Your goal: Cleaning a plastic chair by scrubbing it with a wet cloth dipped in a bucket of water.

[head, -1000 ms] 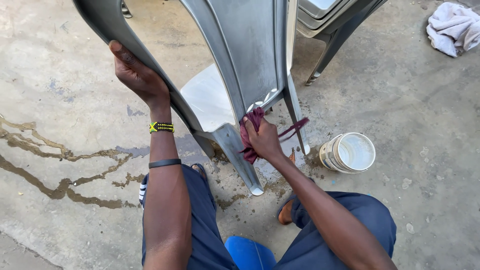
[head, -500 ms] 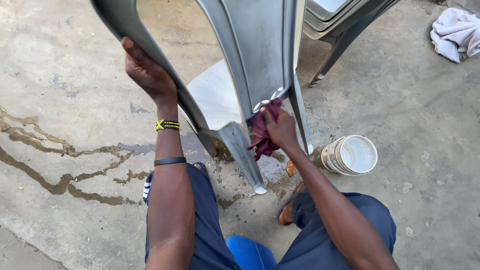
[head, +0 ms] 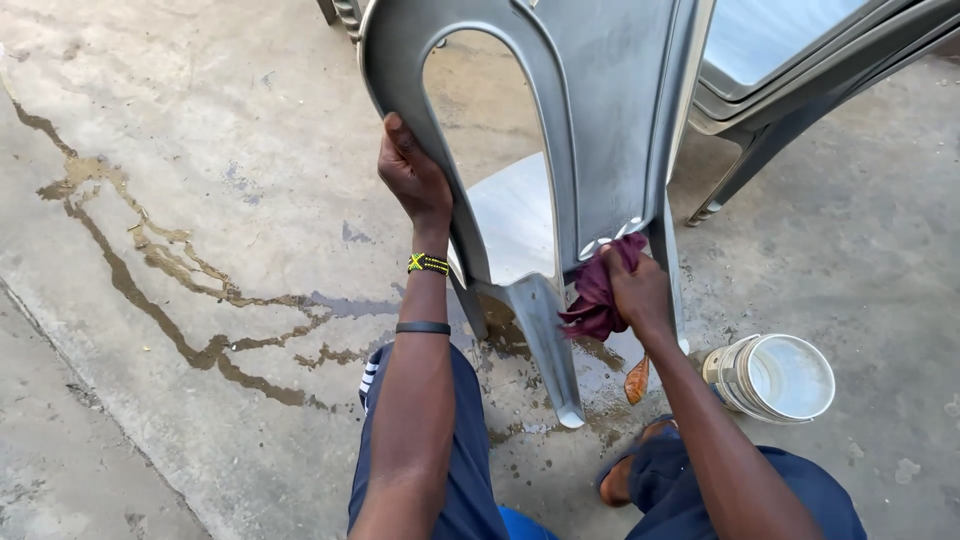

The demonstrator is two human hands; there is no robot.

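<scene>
Left hand (head: 412, 178) grips chair (head: 600, 130) at centre frame; right hand (head: 638, 290) clenches rag (head: 597, 298). Risk: wet floor (head: 200, 200), chair may slip.

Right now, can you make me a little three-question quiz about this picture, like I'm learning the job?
1. True or false: the left hand grips the curved edge of the grey plastic chair.
2. What does the right hand press against the chair? A) a sponge B) a dark red cloth C) a brush
3. Fill in: the white bucket lies on its ____ on the wet concrete floor.

Key: 1 true; 2 B; 3 side.
</scene>
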